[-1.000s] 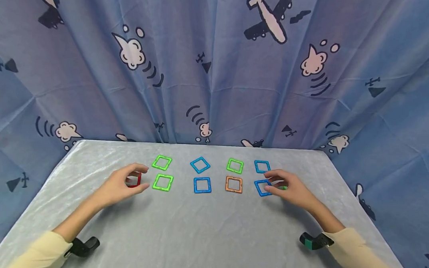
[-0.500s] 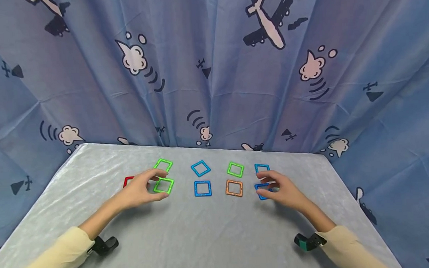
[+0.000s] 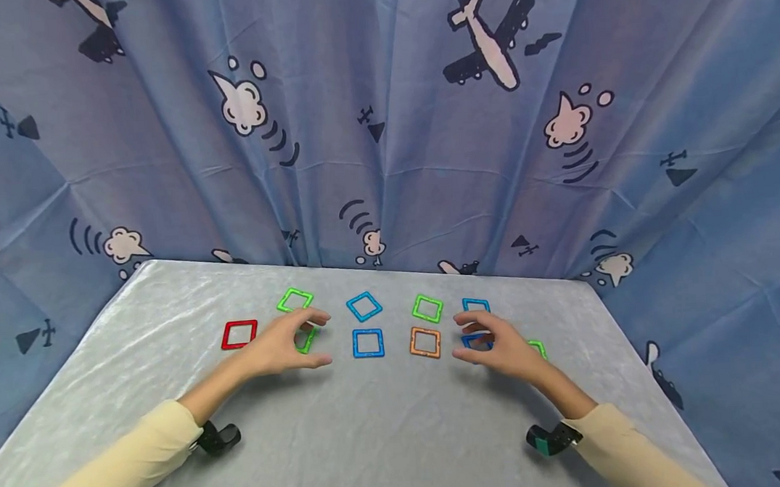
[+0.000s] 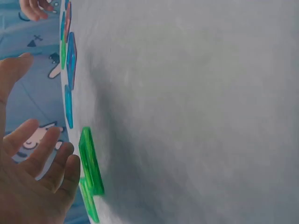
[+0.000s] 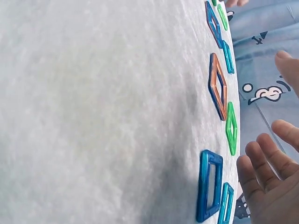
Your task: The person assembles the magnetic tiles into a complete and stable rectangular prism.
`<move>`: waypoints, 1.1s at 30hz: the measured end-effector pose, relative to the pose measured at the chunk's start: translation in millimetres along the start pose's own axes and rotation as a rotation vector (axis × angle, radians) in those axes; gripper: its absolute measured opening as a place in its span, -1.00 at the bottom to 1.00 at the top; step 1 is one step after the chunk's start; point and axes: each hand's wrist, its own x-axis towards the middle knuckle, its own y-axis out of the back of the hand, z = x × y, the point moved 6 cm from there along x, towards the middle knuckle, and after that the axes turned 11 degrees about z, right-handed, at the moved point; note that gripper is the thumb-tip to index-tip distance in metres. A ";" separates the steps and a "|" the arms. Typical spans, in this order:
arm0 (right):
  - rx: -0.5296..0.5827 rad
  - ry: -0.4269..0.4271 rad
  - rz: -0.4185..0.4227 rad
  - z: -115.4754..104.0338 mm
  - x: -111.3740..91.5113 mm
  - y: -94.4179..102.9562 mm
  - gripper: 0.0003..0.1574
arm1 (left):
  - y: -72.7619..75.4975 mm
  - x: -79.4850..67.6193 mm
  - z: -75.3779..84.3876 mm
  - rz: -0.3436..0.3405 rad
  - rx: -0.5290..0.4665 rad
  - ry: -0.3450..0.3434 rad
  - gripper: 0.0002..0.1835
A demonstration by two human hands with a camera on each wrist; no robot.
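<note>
My left hand [image 3: 282, 345] hovers over the near green square frame [image 3: 310, 340], fingers and thumb spread apart with nothing between them. Its palm hides part of that frame, which shows as a green tile [image 4: 91, 161] below the fingers in the left wrist view. On the other side, my right hand [image 3: 502, 346] is held over the near blue frame [image 4: 71, 60], hiding much of it in the head view. The right fingers are loosely bent and hold nothing. In the right wrist view a blue frame [image 5: 203, 186] lies beside the fingertips.
Between the hands lie a blue diamond-turned frame [image 3: 354, 312], a blue square [image 3: 369, 355], a green one [image 3: 426, 319] and an orange one [image 3: 425, 355]. A red frame [image 3: 255, 332] is left, a green piece [image 3: 539, 348] right. A patterned curtain [image 3: 385, 127] hangs behind the table.
My left hand has moved right, off the red frame and over the near green one. The right hand has shifted a little left, uncovering the green piece at the far right.
</note>
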 end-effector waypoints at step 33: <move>-0.117 -0.028 -0.027 -3.8 10.1 -33.2 -0.01 | -47.3 28.7 11.2 -0.052 0.081 -0.002 -0.19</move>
